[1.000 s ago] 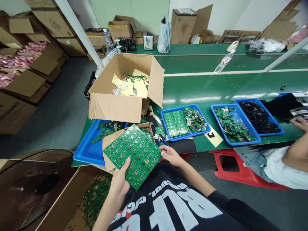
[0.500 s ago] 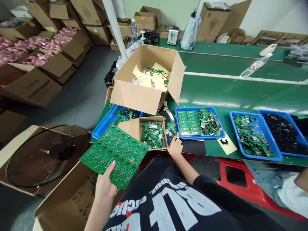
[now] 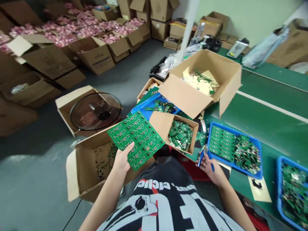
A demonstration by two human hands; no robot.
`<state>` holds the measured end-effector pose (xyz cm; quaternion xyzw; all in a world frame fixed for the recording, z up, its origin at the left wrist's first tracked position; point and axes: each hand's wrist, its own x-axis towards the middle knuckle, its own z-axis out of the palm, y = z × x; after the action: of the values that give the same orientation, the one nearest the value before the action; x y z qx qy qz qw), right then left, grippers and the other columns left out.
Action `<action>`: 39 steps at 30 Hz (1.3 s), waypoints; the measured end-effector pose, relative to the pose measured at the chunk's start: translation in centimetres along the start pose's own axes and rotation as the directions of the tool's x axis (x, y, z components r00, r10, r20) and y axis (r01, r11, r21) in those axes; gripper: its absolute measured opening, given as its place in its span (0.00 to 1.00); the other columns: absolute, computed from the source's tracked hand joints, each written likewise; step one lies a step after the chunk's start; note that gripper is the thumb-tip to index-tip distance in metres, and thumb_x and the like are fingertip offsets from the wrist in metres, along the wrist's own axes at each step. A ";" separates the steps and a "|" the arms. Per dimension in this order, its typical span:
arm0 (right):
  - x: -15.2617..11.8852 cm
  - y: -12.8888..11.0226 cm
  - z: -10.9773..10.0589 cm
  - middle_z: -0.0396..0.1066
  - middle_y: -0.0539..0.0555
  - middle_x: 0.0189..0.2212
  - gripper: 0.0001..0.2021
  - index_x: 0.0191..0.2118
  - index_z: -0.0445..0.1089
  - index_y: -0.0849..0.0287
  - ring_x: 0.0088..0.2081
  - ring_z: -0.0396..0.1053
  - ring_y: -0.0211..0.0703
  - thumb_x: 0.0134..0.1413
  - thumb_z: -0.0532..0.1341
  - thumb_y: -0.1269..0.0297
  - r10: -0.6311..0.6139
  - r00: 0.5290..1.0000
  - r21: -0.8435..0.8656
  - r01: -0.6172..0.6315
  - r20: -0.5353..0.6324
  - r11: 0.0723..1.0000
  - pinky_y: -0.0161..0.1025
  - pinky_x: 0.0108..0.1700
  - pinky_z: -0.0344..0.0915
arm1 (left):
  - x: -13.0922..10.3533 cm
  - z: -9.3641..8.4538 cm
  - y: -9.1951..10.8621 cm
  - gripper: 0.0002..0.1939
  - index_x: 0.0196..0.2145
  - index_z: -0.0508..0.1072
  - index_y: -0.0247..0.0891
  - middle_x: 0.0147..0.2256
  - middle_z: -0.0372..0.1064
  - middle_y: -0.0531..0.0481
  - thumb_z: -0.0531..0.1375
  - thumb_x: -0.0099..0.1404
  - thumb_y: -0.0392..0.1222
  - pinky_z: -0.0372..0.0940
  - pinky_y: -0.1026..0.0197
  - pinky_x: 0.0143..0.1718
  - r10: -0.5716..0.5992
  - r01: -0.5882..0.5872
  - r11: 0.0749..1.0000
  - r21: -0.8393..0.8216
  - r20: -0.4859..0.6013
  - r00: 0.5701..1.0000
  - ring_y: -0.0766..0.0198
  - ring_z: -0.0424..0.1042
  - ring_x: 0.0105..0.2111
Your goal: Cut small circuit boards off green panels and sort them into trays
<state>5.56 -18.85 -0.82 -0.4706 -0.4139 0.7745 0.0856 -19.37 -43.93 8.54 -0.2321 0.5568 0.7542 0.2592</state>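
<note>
A large green circuit board panel is held by its lower left edge in my left hand, thumb on top, above an open carton on the floor. My right hand holds blue-handled pliers at the bench edge, left of a blue tray of board panels and small boards. Between my hands stands a small carton filled with small green boards. Another blue tray with board pieces lies behind the panel.
A large open box of yellow paper and green scraps stands on the green bench. A fan guard lies on a carton at left. The floor carton holds scraps. Another blue tray is at right.
The view has swung left, so the bench things appear farther right. My right hand now shows the pliers lifted at the bench edge. The panel remains in my left hand.
</note>
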 end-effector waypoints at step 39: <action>-0.2 -2.7 24.6 0.71 0.56 0.44 0.22 0.47 0.70 0.60 0.45 0.68 0.52 0.48 0.59 0.52 0.353 0.399 -0.533 0.648 0.846 0.545 0.49 0.48 0.63 | -7.2 -12.4 1.9 0.17 0.31 0.72 0.35 0.30 0.75 0.49 0.69 0.40 0.37 0.71 0.57 0.31 0.358 -0.391 0.920 -0.001 -0.399 0.844 0.56 0.74 0.31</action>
<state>-14.75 -31.01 6.54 0.0935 -0.7438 0.5900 -0.2999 -14.42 -57.30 11.14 -0.2752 0.6002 0.7508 -0.0194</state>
